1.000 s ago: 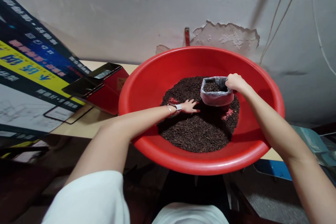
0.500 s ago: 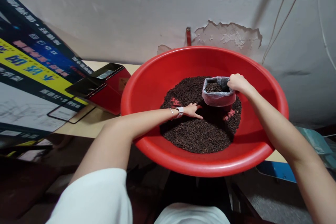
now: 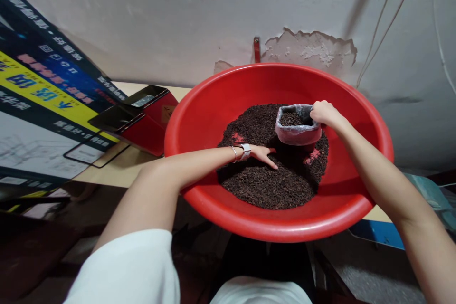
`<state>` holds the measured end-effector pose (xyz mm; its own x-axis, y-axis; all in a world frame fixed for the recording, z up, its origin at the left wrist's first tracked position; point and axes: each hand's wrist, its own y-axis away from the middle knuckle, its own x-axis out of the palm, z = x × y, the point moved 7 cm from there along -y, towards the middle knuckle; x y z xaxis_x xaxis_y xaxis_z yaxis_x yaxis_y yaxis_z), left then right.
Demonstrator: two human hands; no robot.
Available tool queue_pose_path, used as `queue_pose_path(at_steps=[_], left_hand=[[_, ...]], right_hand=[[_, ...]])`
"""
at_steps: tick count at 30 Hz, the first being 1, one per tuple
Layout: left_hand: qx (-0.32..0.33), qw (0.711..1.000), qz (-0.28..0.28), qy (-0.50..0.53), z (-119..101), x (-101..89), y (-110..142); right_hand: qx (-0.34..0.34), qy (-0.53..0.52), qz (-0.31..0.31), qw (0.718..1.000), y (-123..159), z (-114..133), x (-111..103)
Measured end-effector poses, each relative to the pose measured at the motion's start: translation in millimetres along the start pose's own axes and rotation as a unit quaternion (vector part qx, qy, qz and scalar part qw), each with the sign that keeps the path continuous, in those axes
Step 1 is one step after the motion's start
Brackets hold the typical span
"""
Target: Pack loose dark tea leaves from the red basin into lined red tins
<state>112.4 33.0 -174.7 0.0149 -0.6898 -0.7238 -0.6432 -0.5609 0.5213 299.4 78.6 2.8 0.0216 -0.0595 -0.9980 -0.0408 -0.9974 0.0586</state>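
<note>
A wide red basin (image 3: 199,107) holds a heap of dark, loose dried leaves that look like tea (image 3: 278,190). My left hand (image 3: 263,154) lies in the heap, thumb and fingers apart, some fingertips sunk in the leaves. To its right stands a small box lined with a clear plastic bag (image 3: 297,137), partly filled with the same dark leaves. My right hand (image 3: 323,113) is closed on the box's right rim and the folded bag edge. The box's lower part is in shadow, so I cannot tell how it rests on the heap.
An open red-and-black box (image 3: 147,126) stands left of the basin on a pale table (image 3: 117,171). Beside it leans a large printed carton (image 3: 42,85). Behind is a peeling wall (image 3: 142,23) with hanging cords (image 3: 386,23). A greenish object (image 3: 425,194) sits at right.
My left hand has shifted slightly toward me in the leaves, with its fingers lower in them. My right hand still grips the lined box, which stays in almost the same place.
</note>
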Motion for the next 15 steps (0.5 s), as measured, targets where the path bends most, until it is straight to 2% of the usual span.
queue_pose_path(at_steps=[2, 5, 9, 15], left_hand=[[-0.012, 0.999, 0.05, 0.019, -2, 4.6, 3], [0.0, 0.996, 0.09, 0.02, -9, 8.7, 6], [0.003, 0.995, 0.09, 0.044, -10, 13.8, 6], [0.002, 0.995, 0.087, 0.053, 2, 27.2, -1]], right_hand=[[0.0, 0.0, 0.003, 1.0, 0, 0, 0], [0.001, 0.0, 0.007, 1.0, 0, 0, 1], [0.003, 0.002, 0.003, 1.0, 1, 0, -1], [-0.006, -0.008, 0.008, 1.0, 1, 1, -1]])
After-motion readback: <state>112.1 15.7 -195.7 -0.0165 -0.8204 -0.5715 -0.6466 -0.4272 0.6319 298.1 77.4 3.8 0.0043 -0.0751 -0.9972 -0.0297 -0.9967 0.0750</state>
